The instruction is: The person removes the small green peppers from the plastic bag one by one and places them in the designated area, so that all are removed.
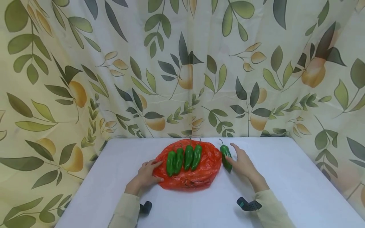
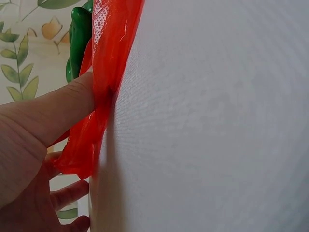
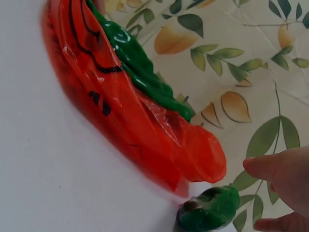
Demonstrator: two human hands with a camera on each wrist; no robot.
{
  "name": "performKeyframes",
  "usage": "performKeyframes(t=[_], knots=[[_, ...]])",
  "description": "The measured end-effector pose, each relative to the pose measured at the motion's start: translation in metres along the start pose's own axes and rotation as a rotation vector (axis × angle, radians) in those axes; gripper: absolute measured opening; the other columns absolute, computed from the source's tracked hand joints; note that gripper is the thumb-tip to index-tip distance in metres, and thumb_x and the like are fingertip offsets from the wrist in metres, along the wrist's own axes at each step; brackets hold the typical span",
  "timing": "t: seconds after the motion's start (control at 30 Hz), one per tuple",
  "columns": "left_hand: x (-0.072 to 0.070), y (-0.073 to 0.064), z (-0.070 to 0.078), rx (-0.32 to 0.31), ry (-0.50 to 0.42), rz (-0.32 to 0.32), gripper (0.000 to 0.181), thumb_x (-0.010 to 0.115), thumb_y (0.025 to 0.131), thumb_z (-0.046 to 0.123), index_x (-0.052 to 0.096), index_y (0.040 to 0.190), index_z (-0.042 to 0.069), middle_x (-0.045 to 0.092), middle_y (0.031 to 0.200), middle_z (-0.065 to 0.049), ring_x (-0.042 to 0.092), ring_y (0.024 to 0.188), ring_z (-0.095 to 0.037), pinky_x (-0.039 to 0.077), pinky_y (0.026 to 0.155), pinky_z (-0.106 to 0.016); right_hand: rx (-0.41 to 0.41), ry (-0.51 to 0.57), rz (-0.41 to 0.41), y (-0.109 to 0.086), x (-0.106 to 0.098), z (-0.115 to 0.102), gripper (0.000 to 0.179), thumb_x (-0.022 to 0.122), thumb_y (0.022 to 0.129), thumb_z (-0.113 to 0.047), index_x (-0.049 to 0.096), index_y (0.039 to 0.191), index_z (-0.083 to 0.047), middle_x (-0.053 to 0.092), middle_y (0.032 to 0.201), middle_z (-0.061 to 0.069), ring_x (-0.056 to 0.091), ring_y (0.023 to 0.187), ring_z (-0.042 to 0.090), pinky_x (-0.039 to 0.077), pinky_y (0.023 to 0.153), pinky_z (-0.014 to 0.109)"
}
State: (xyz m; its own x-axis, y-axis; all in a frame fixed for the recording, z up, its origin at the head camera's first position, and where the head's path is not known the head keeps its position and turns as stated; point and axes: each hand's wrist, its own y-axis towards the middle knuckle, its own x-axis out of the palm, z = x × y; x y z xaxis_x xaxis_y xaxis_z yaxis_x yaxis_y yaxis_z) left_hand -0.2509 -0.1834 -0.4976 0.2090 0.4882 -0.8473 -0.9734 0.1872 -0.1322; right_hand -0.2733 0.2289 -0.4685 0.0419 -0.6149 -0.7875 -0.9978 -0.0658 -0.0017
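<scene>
Your right grip [image 1: 245, 163] is the nearer one to the lone green pepper [image 1: 226, 158], which lies just to its left on the white desk [image 1: 285, 190]. That sideways relation seems to matter most here. The pepper's long axis runs away from you with a slight slant: the stem points to the far side, and the blunt end comes back toward you, on the near side of your thumb tip. Your right thumb and forefinger are spread apart, and the gap between their tips runs roughly along the pepper's length rather than across it. From the head view your thumb overlaps the pepper's right side; the right wrist view shows a gap beside the fingers, so you cannot be sure of contact.

Just left of that pepper, between your two grips, sits the red plastic bag [image 1: 211, 164]. On it four green peppers [image 1: 188, 157] lie side by side, stems to the far side, the leftmost pair nearest your left grip [image 1: 146, 174]. That grip is spread at the bag's left edge, with finger and thumb resting on the plastic; you cannot tell whether any of it is nipped between them. The whole bag separates your left grip from the lone pepper.
</scene>
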Motion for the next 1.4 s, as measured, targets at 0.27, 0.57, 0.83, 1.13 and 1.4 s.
performKeyframes(t=[0.27, 0.57, 0.83, 1.13, 1.4], knots=[[0.001, -0.001, 0.000, -0.008, -0.008, 0.001, 0.078, 0.084, 0.081, 0.034, 0.050, 0.151, 0.025, 0.042, 0.157, -0.011, 0.034, 0.143, -0.040, 0.047, 0.102, -0.068, -0.053, 0.013, 0.071, -0.005, 0.006, -0.017, 0.070, 0.060, 0.100, -0.028, 0.027, 0.158, -0.005, 0.032, 0.158, 0.032, 0.029, 0.144, 0.054, 0.034, 0.108, 0.077], [0.000, 0.002, 0.000, -0.011, 0.003, 0.006, 0.079, 0.084, 0.081, 0.035, 0.049, 0.151, 0.027, 0.040, 0.158, -0.010, 0.033, 0.144, -0.039, 0.047, 0.104, -0.067, -0.196, 0.086, 0.089, -0.011, 0.017, -0.039, 0.064, 0.063, 0.099, -0.024, 0.036, 0.154, -0.007, 0.036, 0.156, 0.028, 0.033, 0.141, 0.051, 0.039, 0.107, 0.074], [0.001, 0.002, 0.000, 0.014, 0.002, 0.010, 0.078, 0.084, 0.082, 0.034, 0.050, 0.151, 0.024, 0.041, 0.157, -0.012, 0.034, 0.144, -0.040, 0.045, 0.105, -0.068, -0.326, 0.158, 0.054, -0.013, 0.039, -0.052, 0.062, 0.067, 0.097, -0.023, 0.042, 0.152, -0.006, 0.047, 0.152, 0.020, 0.042, 0.141, 0.044, 0.045, 0.106, 0.067], [-0.001, 0.001, 0.001, 0.017, 0.020, 0.014, 0.077, 0.084, 0.082, 0.034, 0.051, 0.150, 0.023, 0.042, 0.157, -0.012, 0.034, 0.144, -0.041, 0.044, 0.106, -0.067, -0.268, 0.145, -0.065, -0.005, 0.056, -0.064, 0.060, 0.065, 0.099, -0.022, 0.042, 0.153, -0.009, 0.045, 0.156, 0.018, 0.038, 0.147, 0.043, 0.036, 0.114, 0.067], [-0.001, 0.002, 0.002, 0.000, 0.004, 0.002, 0.079, 0.084, 0.081, 0.035, 0.049, 0.151, 0.024, 0.041, 0.157, -0.012, 0.033, 0.144, -0.040, 0.048, 0.102, -0.066, -0.185, 0.109, -0.171, 0.005, 0.065, -0.074, 0.064, 0.065, 0.099, -0.026, 0.038, 0.156, -0.018, 0.043, 0.158, 0.018, 0.031, 0.150, 0.048, 0.035, 0.112, 0.072]])
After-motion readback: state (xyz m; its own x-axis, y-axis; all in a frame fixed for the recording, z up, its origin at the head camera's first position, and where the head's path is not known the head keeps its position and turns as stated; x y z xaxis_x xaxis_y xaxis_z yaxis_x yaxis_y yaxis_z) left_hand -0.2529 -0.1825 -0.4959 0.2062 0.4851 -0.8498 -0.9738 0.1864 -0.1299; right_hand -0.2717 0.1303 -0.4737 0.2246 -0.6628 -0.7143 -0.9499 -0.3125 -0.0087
